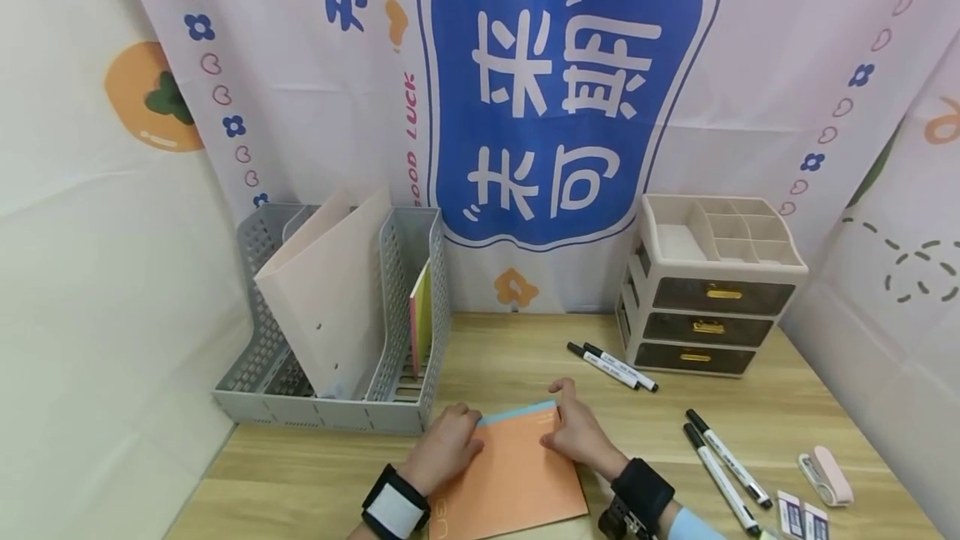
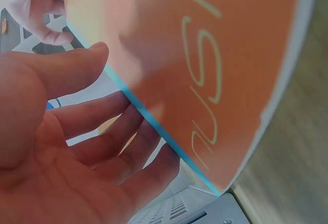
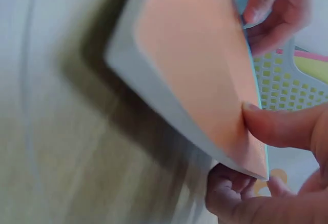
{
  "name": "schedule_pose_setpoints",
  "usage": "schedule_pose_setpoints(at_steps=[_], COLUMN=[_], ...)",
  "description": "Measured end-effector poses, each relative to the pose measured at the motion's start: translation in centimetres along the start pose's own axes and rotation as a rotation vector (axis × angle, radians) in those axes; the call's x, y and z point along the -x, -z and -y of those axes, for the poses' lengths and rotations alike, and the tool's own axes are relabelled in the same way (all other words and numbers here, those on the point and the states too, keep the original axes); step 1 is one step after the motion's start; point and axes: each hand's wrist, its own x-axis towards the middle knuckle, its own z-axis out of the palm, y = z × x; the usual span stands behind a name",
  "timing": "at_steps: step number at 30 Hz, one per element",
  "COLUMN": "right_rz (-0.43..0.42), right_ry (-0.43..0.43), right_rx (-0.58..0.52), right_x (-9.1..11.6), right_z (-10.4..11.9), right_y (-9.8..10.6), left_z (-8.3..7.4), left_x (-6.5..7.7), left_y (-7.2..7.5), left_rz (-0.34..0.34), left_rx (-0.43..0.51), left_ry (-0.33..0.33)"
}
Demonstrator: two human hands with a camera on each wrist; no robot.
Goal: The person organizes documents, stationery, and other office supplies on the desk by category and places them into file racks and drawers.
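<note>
Above the wood-grain tabletop (image 1: 517, 348), to the near right of the grey file rack (image 1: 322, 413), an orange notebook (image 1: 521, 473) with a light-blue edge strip is held between two hands. The left hand (image 1: 446, 447) grips its left side by the blue strip, thumb over the cover and fingers under the edge. The right hand (image 1: 579, 433) pinches the far right corner, thumb pressing the cover, other fingers curled beneath. A yellow-and-pink booklet (image 1: 423, 315) stands in the rack's rightmost slot; a white folder (image 1: 337, 323) leans left of it. Two black-capped markers (image 1: 603, 366) lie beyond the right hand, near the beige drawer organizer (image 1: 716, 290).
</note>
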Motion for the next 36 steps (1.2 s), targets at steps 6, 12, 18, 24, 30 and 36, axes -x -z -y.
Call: schedule_pose_setpoints(at_steps=[6,12,18,24,30,36], right_rz=[-0.002,0.04,0.042,0.055,0.074,0.078], right_ry=[-0.141,-0.189,-0.207,-0.177,-0.162,-0.128], right_rx=[-0.253,-0.398,-0.466,-0.478,-0.521,-0.512], right_x=[0.4,0.2,0.4,0.5,0.5,0.5], right_z=[-0.2,0.1,0.8,1.6,3.2,5.0], right_y=[0.7,1.5,2.3,2.9,3.5,3.8], left_z=[0.0,0.0,-0.2,-0.3,-0.3,-0.7], left_x=[0.0,0.0,-0.2,0.1,0.5,0.8], left_y=[0.0,0.5,1.3,2.7,4.7,6.5], left_rz=[-0.032,-0.052,-0.074,-0.077,-0.044,0.013], left_rx=[0.029,0.06,0.099,0.164,0.212,0.234], left_ry=[-0.036,-0.045,-0.039,-0.056,-0.108,-0.182])
